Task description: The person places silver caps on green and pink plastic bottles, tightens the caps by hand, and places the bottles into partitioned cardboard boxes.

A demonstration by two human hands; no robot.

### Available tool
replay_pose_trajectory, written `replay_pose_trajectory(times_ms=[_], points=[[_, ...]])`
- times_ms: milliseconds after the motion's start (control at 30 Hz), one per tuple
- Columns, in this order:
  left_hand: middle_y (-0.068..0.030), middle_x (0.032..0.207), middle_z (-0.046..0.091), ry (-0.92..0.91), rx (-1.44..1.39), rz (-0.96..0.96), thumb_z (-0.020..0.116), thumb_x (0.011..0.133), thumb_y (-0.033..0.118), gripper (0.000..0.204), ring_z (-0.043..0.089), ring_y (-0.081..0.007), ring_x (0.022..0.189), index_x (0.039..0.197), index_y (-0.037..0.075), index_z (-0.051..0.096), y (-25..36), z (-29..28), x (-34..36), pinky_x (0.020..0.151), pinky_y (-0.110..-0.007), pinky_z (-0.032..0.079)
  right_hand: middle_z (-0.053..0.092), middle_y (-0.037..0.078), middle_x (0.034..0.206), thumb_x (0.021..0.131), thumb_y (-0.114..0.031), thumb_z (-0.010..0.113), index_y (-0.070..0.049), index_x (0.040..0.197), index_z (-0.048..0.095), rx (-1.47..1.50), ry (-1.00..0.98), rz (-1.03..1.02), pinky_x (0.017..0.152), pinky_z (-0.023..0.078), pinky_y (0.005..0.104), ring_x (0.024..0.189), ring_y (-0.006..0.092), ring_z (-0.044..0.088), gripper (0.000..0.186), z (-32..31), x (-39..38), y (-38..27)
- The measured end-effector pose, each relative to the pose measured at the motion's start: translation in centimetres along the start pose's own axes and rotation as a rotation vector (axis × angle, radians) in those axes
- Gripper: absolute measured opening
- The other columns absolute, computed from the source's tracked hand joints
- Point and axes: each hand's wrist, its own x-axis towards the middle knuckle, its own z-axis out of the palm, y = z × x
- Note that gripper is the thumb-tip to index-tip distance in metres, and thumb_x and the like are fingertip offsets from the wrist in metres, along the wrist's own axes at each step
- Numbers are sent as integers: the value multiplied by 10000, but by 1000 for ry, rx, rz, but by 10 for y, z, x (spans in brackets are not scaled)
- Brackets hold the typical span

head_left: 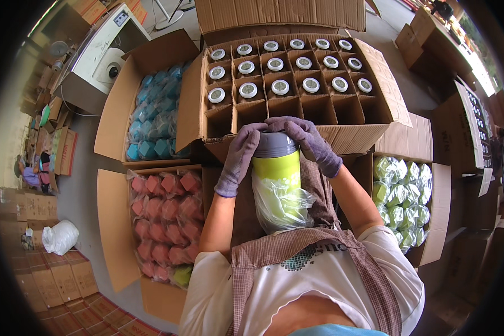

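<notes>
In front of my chest stands a lime-green bottle with a dark grey lid, upright. A clear plastic bag is bunched around its lower part. My left hand, in a purple-grey glove, is closed on the left side of the lid. My right hand, gloved alike, curls over the top and right side of the lid. Just beyond them is a divided carton holding several rows of bottles with white-rimmed round lids. Its nearest row of cells shows bare cardboard dividers.
Left of me are open cartons of blue bagged pieces and red bagged pieces. A carton of light-green bagged pieces stands at my right. Farther left are a white machine, stacked cartons and a person.
</notes>
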Motion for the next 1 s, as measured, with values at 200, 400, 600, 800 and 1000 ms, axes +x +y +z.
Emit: replay_pose_trajectory(times_ms=[200, 400, 600, 800, 1000], points=[[-84, 1117, 689, 145, 189, 90, 538, 1065, 331, 354, 618, -149, 1049, 1219, 25, 628, -6, 6, -9, 954, -294, 470, 622, 199, 1321, 1030, -481, 511, 18, 1127, 712, 9, -30, 39, 1068, 440, 386, 1234, 255, 578, 548, 4, 5, -3], [-113, 1141, 699, 115, 171, 119, 525, 1065, 350, 370, 647, -190, 1065, 1208, 25, 627, -2, 7, -10, 960, -327, 484, 634, 193, 1293, 1042, -455, 494, 10, 1114, 716, -94, -33, -109, 1044, 457, 372, 1199, 248, 597, 520, 3, 2, 4], [-131, 1252, 642, 34, 208, 168, 489, 1074, 368, 388, 608, -221, 1169, 1212, 32, 625, -10, -1, -4, 1015, -345, 455, 665, 130, 1203, 1044, -397, 533, 28, 1088, 719, -27, -10, -138, 1012, 461, 343, 1132, 207, 612, 466, 6, 1, 1], [-138, 1251, 626, 4, 237, 205, 464, 1079, 382, 414, 584, -239, 1197, 1206, 21, 624, -6, -2, -4, 1045, -353, 431, 659, 125, 1207, 1052, -392, 518, 15, 1067, 728, -63, 6, -152, 1016, 457, 343, 1142, 202, 605, 458, 7, 0, 5], [-136, 1249, 623, -17, 241, 228, 428, 1090, 371, 426, 584, -230, 1182, 1201, 6, 618, -7, -5, -3, 1043, -339, 424, 667, 114, 1192, 1049, -379, 520, 10, 1066, 726, -72, 72, -183, 1012, 457, 330, 1126, 198, 612, 441, 12, -3, 9]])
